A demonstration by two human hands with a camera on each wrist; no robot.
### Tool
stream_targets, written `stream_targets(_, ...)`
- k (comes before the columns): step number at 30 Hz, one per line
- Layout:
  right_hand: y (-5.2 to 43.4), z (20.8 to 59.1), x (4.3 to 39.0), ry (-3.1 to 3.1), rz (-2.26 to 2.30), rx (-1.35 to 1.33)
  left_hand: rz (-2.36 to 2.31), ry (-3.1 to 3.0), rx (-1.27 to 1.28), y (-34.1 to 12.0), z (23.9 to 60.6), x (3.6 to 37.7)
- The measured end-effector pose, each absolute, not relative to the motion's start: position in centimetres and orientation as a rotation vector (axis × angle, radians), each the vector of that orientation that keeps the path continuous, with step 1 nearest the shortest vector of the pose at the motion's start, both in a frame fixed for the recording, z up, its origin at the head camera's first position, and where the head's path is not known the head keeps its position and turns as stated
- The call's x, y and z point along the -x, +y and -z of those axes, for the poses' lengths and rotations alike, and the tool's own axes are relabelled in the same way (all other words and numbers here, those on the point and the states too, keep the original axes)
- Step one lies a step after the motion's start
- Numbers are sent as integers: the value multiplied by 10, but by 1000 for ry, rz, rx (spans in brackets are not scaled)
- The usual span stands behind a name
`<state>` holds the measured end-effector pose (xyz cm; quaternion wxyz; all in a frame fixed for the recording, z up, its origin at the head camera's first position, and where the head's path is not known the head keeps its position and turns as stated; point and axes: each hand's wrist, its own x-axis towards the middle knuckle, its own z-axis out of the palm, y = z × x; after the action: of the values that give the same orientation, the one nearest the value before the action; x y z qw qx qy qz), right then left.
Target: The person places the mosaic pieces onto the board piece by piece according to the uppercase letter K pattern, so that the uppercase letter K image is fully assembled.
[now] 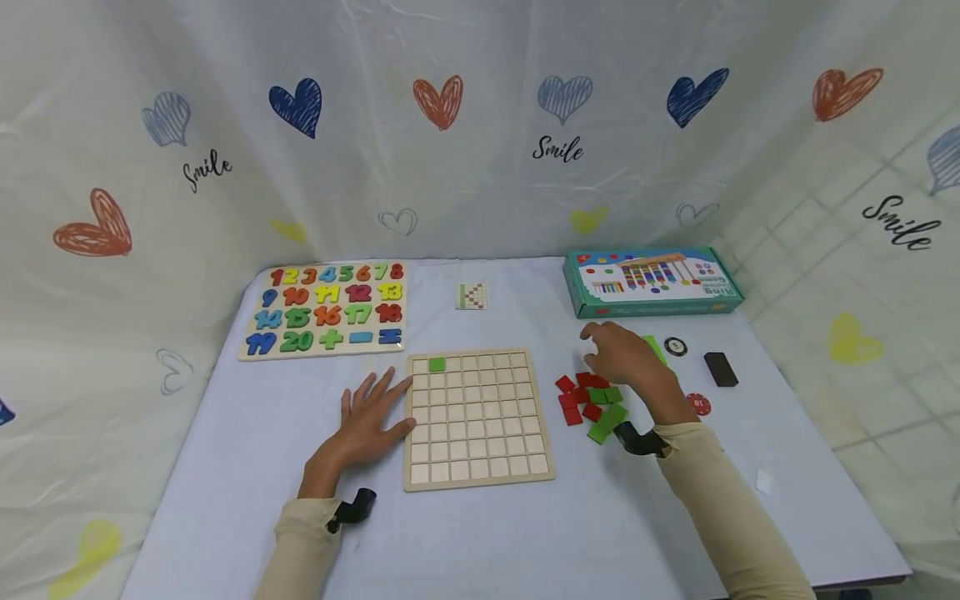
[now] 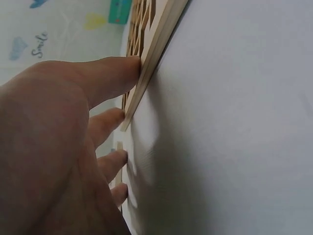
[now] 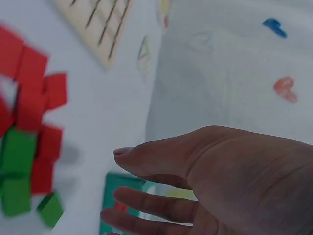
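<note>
A wooden grid board (image 1: pixel 477 450) lies flat on the white table, a single green square tile (image 1: pixel 437 365) in its top row. My left hand (image 1: pixel 367 425) rests with spread fingers against the board's left edge; in the left wrist view, thumb and index fingertip meet its side. Over the table right of the board, my right hand (image 1: pixel 626 362) hovers with slightly bent fingers. Thumb and fingers stand apart in the right wrist view, nothing between them. Red tiles (image 1: pixel 572 416) and green tiles (image 1: pixel 617 415) lie loosely piled near that hand. Another green piece (image 1: pixel 655 346) is partly hidden behind it.
A number puzzle board (image 1: pixel 322 353) lies at the back left, a small pattern card (image 1: pixel 472 296) behind the grid board. At the back right is a teal toy box (image 1: pixel 652 283). A black chip (image 1: pixel 676 346), a red chip (image 1: pixel 698 404) and a black rectangular block (image 1: pixel 721 369) lie further right.
</note>
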<state>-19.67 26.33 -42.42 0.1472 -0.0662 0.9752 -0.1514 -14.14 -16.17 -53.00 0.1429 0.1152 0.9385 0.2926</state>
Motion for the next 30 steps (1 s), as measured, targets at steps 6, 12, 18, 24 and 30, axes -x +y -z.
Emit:
stream_targets(6,303,441,187,2747,364,100,-862,2699,-336,-161,532,139)
stream_targets(12,317,455,179,2767,358,67,-865,2702,-329,-161,531,139)
stream_targets(18,321,464,181,2804,418,82,-878,2704,-336,-160,532,140)
stream_targets(24,326,468,182,2790,506,66,-895,2704,-352,-161,533,139)
stream_targets(30,327,474,184,2772,553,29,-892,2692,-361,-162,530,138)
